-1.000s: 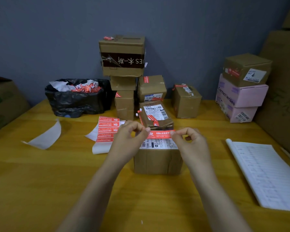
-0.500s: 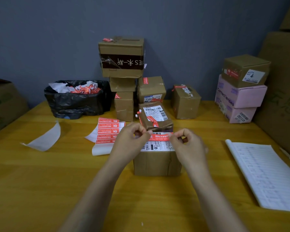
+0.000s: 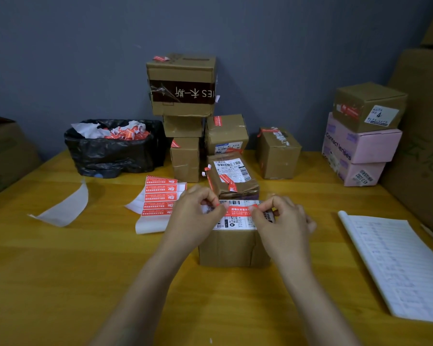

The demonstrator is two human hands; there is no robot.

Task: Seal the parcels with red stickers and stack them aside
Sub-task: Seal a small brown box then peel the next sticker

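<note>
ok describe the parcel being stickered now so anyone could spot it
On the wooden table, look at the near middle, in front of the stacked boxes. The brown parcel there is the only one with a red sticker pinched over its white label by the left hand and right hand.

Setting: I log this as a parcel-packing room, the back office of a mail-order seller. Evidence: wooden table [image 3: 60, 270] against a plain grey wall [image 3: 85, 58]; stack of taped cardboard parcels [image 3: 183, 96], some with barcode labels; sheet of red stickers [image 3: 160, 196]; pink boxes [image 3: 360, 148] printed "Contact lenses"; black bin bag [image 3: 110, 153] full of sticker scraps and backing paper; ruled ledger [image 3: 398, 265]; big carton [image 3: 425, 146] at the right edge.
</note>
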